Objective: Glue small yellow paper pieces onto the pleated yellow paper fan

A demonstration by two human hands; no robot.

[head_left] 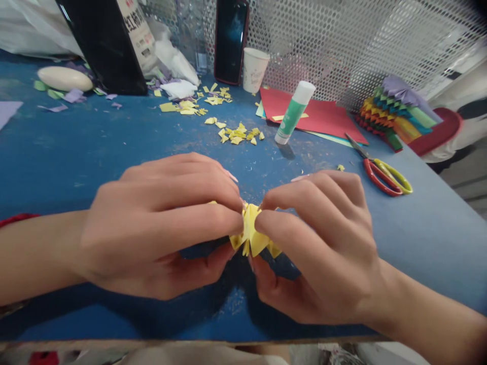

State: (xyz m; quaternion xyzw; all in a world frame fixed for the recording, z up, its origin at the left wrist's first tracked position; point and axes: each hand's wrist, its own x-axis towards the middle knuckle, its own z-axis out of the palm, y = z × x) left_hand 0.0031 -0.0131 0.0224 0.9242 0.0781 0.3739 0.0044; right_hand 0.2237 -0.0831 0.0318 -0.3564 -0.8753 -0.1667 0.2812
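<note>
Your left hand (152, 228) and right hand (319, 248) were both closed, gripping a folded yellow paper piece (251, 230). It sat between them, at lower center of the frame.

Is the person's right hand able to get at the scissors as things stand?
Probably yes. The right hand is pinching the folded yellow paper, so it would likely have to let go first, but the scissors lie on the blue table just past its knuckles, with nothing between them.
</note>
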